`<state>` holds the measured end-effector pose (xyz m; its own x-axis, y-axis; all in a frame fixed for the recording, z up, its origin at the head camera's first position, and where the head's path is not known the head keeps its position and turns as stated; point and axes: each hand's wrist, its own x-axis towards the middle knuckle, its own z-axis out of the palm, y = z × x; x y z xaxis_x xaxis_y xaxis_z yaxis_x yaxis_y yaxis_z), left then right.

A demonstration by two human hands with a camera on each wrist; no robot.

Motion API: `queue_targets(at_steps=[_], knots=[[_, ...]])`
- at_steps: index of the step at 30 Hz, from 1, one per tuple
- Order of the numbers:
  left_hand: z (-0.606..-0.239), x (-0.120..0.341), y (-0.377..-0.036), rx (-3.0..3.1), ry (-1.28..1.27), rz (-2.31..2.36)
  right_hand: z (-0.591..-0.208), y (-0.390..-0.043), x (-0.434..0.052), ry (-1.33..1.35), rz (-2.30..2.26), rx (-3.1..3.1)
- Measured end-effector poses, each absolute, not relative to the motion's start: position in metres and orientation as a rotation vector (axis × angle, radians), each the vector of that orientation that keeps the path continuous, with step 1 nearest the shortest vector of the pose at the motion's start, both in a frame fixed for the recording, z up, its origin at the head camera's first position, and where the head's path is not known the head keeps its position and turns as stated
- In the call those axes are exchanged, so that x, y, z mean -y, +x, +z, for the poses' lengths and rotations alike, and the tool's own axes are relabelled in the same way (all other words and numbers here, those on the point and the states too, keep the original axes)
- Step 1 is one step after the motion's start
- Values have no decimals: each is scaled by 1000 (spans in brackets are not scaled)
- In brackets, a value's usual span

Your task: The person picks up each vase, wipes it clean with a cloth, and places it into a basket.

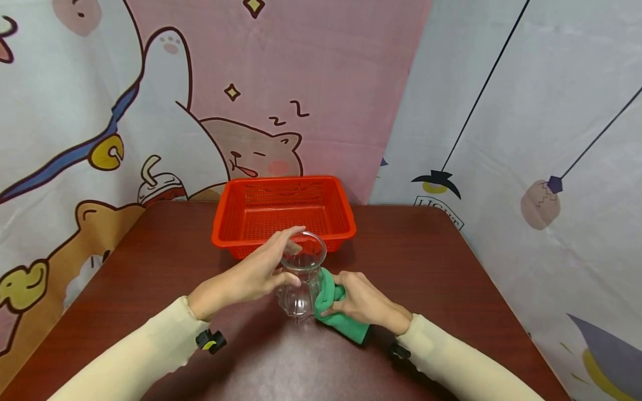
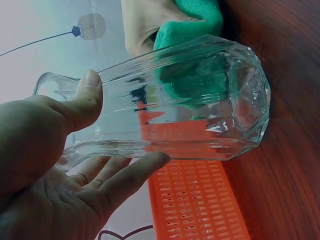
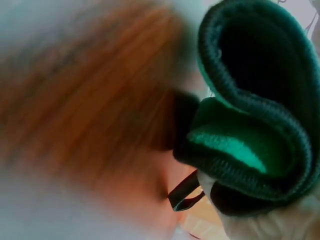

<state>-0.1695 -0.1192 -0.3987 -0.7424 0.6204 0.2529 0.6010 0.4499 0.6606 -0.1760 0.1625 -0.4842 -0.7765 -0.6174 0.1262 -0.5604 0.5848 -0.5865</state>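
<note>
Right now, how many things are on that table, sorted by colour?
Red: 1, the plastic basket.
Clear: 1, the glass jar, which the left hand holds.
Green: 1, the cloth, which the right hand grips against the jar's side.
Total: 3 things on the table.

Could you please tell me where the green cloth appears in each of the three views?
Head: the green cloth lies low, right of centre, gripped by the right hand against the glass jar.
Left wrist: top centre, behind the jar.
Right wrist: folded, filling the right side.
Shared landmark: the dark red table.
</note>
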Motion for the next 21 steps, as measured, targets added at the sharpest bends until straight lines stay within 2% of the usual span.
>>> queue_targets(at_steps=[21], knots=[[-398,120,-168,-2652,1144,1196,-464,-174,-157,-1025,-1245,-2715]])
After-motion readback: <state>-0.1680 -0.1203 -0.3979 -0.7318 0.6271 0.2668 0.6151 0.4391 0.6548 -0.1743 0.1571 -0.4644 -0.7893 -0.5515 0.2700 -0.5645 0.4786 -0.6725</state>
